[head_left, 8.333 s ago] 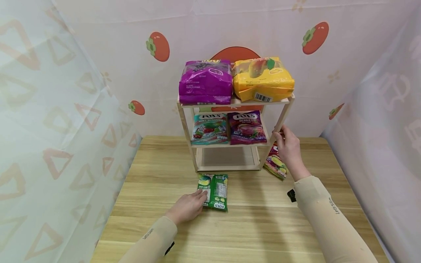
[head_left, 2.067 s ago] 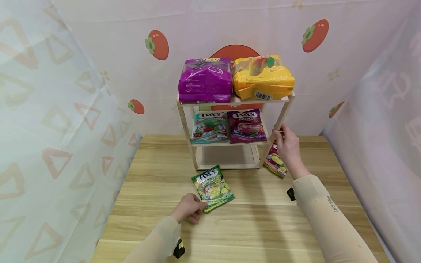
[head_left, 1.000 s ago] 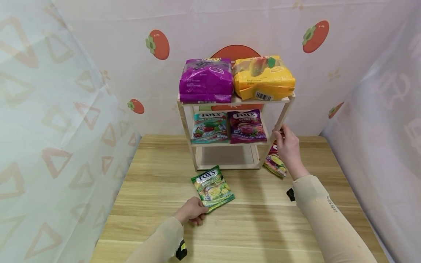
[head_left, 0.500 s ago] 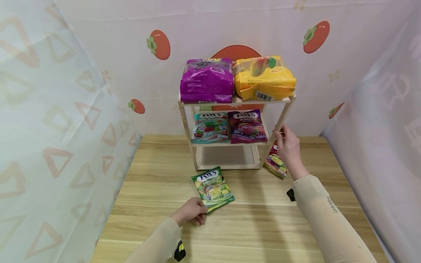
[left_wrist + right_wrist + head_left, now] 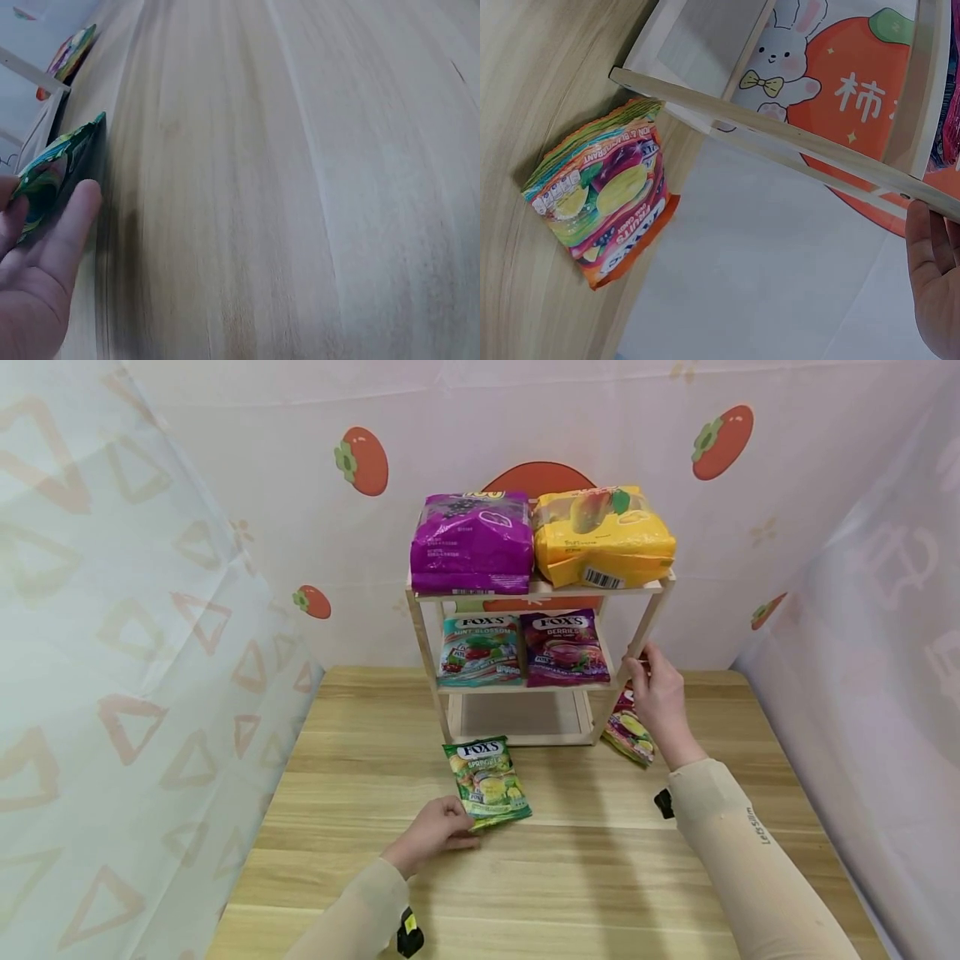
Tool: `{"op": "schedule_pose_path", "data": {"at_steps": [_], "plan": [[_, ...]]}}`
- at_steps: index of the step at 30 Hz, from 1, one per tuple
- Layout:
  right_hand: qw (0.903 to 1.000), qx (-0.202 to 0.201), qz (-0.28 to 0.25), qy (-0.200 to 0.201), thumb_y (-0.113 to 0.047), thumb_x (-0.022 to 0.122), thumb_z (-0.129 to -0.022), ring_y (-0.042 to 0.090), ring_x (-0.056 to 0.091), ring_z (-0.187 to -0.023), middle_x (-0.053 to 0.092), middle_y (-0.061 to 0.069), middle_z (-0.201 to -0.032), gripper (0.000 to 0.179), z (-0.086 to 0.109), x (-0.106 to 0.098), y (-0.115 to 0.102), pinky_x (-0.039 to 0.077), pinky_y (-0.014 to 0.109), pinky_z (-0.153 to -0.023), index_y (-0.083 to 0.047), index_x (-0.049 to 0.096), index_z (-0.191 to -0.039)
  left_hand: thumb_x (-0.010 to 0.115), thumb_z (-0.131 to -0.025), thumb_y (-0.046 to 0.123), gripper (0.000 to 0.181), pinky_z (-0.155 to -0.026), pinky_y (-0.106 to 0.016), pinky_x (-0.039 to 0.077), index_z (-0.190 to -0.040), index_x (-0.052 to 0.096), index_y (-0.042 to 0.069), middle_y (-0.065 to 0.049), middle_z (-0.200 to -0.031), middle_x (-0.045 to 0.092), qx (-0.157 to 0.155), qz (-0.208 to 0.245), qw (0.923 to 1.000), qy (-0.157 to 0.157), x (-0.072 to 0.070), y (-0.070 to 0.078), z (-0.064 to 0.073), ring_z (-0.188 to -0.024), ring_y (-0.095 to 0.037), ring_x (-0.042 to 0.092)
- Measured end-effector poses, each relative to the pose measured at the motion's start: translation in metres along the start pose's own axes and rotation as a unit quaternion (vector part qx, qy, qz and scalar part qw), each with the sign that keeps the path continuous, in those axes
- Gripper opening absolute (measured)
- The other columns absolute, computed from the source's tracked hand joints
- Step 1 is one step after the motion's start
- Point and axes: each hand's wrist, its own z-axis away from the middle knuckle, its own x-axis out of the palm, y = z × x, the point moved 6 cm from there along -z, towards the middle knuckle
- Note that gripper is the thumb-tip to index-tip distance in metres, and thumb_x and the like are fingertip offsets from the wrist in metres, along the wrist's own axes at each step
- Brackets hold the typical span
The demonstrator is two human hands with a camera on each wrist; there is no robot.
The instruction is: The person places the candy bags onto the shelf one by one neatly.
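A green Fox's candy bag [image 5: 491, 781], front face up, is just in front of the wooden shelf [image 5: 525, 743]. My left hand [image 5: 437, 833] pinches its near left corner, one finger stretched out below. In the left wrist view the bag [image 5: 56, 169] is tilted, its edge between thumb and fingers [image 5: 71, 232]. My right hand [image 5: 658, 693] holds the right front post of the shelf. The right wrist view shows the fingers [image 5: 922, 240] of that hand at the post [image 5: 795, 142].
Purple [image 5: 471, 547] and yellow bags [image 5: 603, 539] sit on the top shelf. Teal [image 5: 480, 652] and dark purple candy bags [image 5: 564, 647] lean on the middle one. A red and yellow candy bag [image 5: 604, 191] lies on the table right of the shelf.
The green bag lay back side up at first, then was turned front up at a slant. Now it is turned straighter, slightly nearer the shelf. My right hand has stayed at the post.
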Motion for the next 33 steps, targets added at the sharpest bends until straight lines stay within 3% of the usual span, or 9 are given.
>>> {"op": "schedule_pose_path", "data": {"at_steps": [6, 12, 17, 20, 26, 33], "plan": [[1.0, 0.0, -0.003, 0.002, -0.016, 0.048, -0.109, 0.044, 0.067, -0.096, 0.064, 0.029, -0.11, 0.028, -0.001, -0.001, 0.0, 0.059, 0.055, -0.074, 0.007, 0.055, -0.124, 0.054, -0.103, 0.003, 0.009, -0.096, -0.047, 0.058, -0.098, 0.047, 0.0, -0.031, -0.125, 0.053, 0.013, 0.076, 0.9968, 0.023, -0.004, 0.007, 0.0, -0.116, -0.046, 0.065], [1.0, 0.005, 0.0, -0.001, -0.017, 0.047, -0.11, 0.044, 0.067, -0.096, 0.064, 0.029, -0.11, 0.03, -0.001, 0.0, 0.001, 0.058, 0.056, -0.074, 0.008, 0.055, -0.125, 0.051, -0.103, -0.001, 0.011, -0.098, -0.049, 0.056, -0.108, 0.04, -0.003, -0.036, -0.128, 0.047, 0.013, 0.124, 0.9911, 0.045, -0.009, 0.007, 0.0, -0.117, -0.048, 0.064], [1.0, 0.007, 0.0, -0.004, -0.018, 0.047, -0.11, 0.044, 0.066, -0.096, 0.064, 0.029, -0.11, 0.03, 0.0, 0.0, 0.001, 0.058, 0.055, -0.073, 0.007, 0.055, -0.124, 0.05, -0.104, -0.002, 0.046, -0.1, -0.047, 0.056, -0.143, 0.027, -0.009, -0.04, -0.144, 0.037, 0.005, 0.138, 0.989, 0.051, -0.011, 0.004, 0.0, -0.117, -0.044, 0.065], [1.0, 0.006, 0.002, -0.004, -0.018, 0.046, -0.11, 0.044, 0.066, -0.095, 0.064, 0.029, -0.11, 0.03, 0.0, 0.0, 0.001, 0.057, 0.055, -0.073, 0.007, 0.055, -0.124, 0.049, -0.105, -0.002, 0.058, -0.1, -0.045, 0.056, -0.155, 0.021, -0.009, -0.037, -0.152, 0.037, -0.005, 0.139, 0.989, 0.052, -0.011, 0.002, -0.001, -0.118, -0.04, 0.065], [1.0, 0.006, 0.003, -0.001, -0.019, 0.047, -0.11, 0.043, 0.066, -0.093, 0.064, 0.028, -0.108, 0.03, 0.0, 0.0, 0.001, 0.057, 0.054, -0.072, 0.007, 0.055, -0.123, 0.046, -0.106, -0.002, 0.052, -0.099, -0.043, 0.056, -0.155, 0.03, -0.009, -0.031, -0.143, 0.054, -0.003, 0.122, 0.9913, 0.05, -0.011, 0.002, -0.002, -0.116, -0.036, 0.067], [1.0, 0.007, 0.002, 0.0, -0.019, 0.047, -0.11, 0.042, 0.066, -0.092, 0.065, 0.028, -0.107, 0.029, 0.0, 0.0, 0.001, 0.056, 0.053, -0.071, 0.007, 0.056, -0.122, 0.047, -0.106, 0.0, 0.053, -0.1, -0.042, 0.056, -0.155, 0.03, -0.009, -0.031, -0.144, 0.052, 0.01, 0.117, 0.9914, 0.056, -0.013, 0.002, -0.001, -0.115, -0.035, 0.068]]}}
